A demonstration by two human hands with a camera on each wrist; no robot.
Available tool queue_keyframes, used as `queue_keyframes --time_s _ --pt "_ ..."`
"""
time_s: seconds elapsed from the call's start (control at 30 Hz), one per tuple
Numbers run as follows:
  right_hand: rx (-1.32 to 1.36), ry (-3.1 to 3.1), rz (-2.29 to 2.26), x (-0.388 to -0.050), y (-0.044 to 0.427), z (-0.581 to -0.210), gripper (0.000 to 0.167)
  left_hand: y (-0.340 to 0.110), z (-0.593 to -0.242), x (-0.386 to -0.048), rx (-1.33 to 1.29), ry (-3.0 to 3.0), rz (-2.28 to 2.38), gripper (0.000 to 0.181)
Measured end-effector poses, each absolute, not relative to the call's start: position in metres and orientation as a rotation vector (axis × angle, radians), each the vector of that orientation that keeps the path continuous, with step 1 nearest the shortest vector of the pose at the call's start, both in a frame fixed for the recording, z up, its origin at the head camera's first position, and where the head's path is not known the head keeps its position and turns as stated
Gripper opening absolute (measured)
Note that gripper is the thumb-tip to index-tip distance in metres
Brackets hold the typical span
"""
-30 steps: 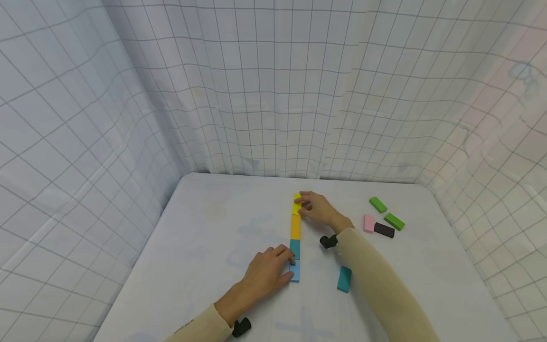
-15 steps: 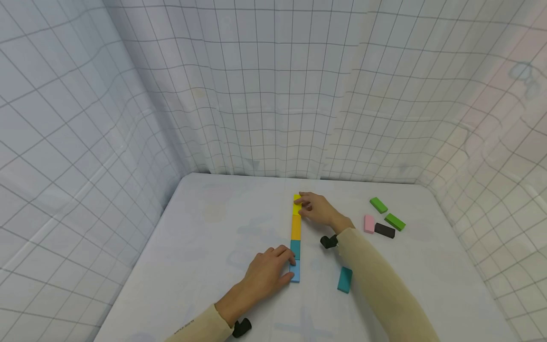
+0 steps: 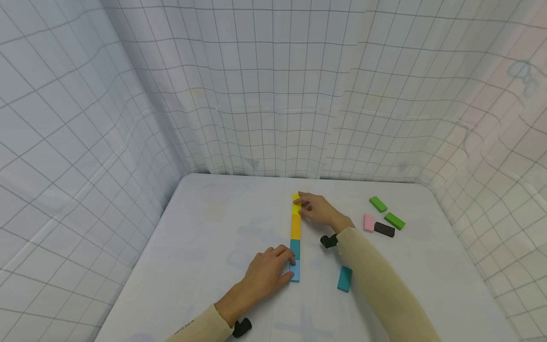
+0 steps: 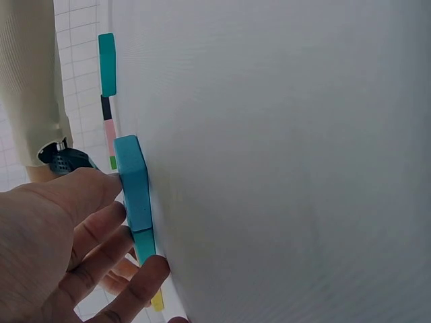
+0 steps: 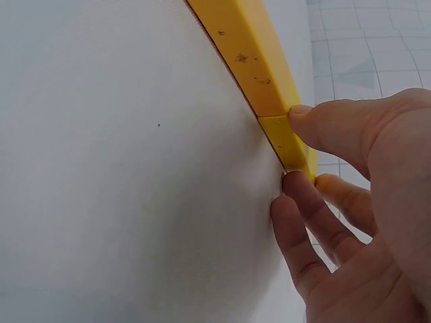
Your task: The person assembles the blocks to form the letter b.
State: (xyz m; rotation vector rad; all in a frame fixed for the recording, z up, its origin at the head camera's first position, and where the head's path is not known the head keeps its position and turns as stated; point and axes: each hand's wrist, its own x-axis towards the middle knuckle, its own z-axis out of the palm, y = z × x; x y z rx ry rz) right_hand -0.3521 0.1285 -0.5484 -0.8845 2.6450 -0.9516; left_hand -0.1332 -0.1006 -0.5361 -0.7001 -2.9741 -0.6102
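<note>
Four blocks lie end to end in a straight row: yellow (image 3: 297, 209), orange (image 3: 296, 227), teal (image 3: 295, 248) and light blue (image 3: 296, 270). At the near end, my left hand (image 3: 266, 271) grips the light blue block, its thumb against the side in the left wrist view and a fingertip beside the teal block (image 4: 145, 243). My right hand (image 3: 318, 208) pinches the yellow block at the far end. In the right wrist view the thumb touches the yellow block (image 5: 281, 138) close to its joint with the orange block (image 5: 246, 54), and fingers rest at its far end.
Right of the row lies a loose teal block (image 3: 344, 279), near the right sleeve. Farther right are a pink block (image 3: 369, 223), a black block (image 3: 384, 230) and two green blocks (image 3: 378, 204). Grid-patterned curtains (image 3: 273, 95) surround the white table (image 3: 205, 256).
</note>
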Motion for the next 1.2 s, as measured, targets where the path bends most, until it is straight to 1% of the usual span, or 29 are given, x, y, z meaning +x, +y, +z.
queue_keyframes --time_s 0.1,0.13,0.17,0.2,0.23,0.27,0.4,0.43,0.47,0.53,0.63,0.67,0.77,0.87,0.9,1.13,1.2 --pt "-0.928 2.649 -0.958 -0.363 0.133 -0.564 0.041 -0.101 -0.538 -0.133 -0.704 -2.962 -0.602 0.026" --pt "-0.933 2.65 -0.952 -0.363 0.132 -0.563 0.041 -0.101 -0.538 -0.133 -0.706 -2.958 -0.599 0.026" --pt "-0.96 2.648 -0.958 -0.368 0.135 -0.572 0.042 -0.101 -0.538 -0.133 -0.708 -2.954 -0.598 0.027" --pt "-0.94 2.631 -0.965 -0.365 0.133 -0.567 0.042 -0.101 -0.538 -0.133 -0.708 -2.952 -0.598 0.027" --pt "-0.973 2.627 -0.976 -0.369 0.135 -0.574 0.042 -0.101 -0.538 -0.133 -0.708 -2.951 -0.597 0.027" --pt "-0.962 2.613 -0.973 -0.367 0.135 -0.57 0.043 -0.101 -0.538 -0.133 -0.709 -2.95 -0.598 0.027" --pt "-0.982 2.62 -0.97 -0.369 0.135 -0.573 0.042 -0.101 -0.539 -0.133 -0.707 -2.952 -0.595 0.026" --pt "-0.988 2.63 -0.963 -0.375 0.136 -0.58 0.042 -0.101 -0.539 -0.134 -0.705 -2.957 -0.591 0.026" --pt "-0.958 2.639 -0.952 -0.374 0.135 -0.579 0.043 -0.101 -0.54 -0.134 -0.701 -2.961 -0.587 0.026" --pt "-0.97 2.662 -0.941 -0.382 0.137 -0.591 0.043 -0.101 -0.541 -0.134 -0.695 -2.97 -0.582 0.026" --pt "-0.966 2.677 -0.924 -0.387 0.137 -0.598 0.043 -0.101 -0.541 -0.134 -0.684 -2.984 -0.583 0.026" --pt "-0.984 2.681 -0.916 -0.38 0.136 -0.592 0.044 -0.101 -0.542 -0.134 -0.684 -2.985 -0.585 0.026" --pt "-0.988 2.673 -0.934 -0.378 0.137 -0.592 0.045 -0.101 -0.541 -0.135 -0.686 -2.983 -0.596 0.026" --pt "-1.008 2.653 -0.938 -0.37 0.137 -0.582 0.045 -0.101 -0.542 -0.135 -0.691 -2.982 -0.598 0.026" --pt "-1.0 2.65 -0.953 -0.374 0.139 -0.589 0.045 -0.101 -0.543 -0.135 -0.693 -2.98 -0.597 0.026" --pt "-1.019 2.645 -1.001 -0.362 0.144 -0.579 0.044 -0.102 -0.541 -0.135 -0.709 -2.96 -0.607 0.026" --pt "-1.027 2.634 -1.008 -0.354 0.143 -0.57 0.043 -0.102 -0.54 -0.135 -0.707 -2.961 -0.609 0.026"
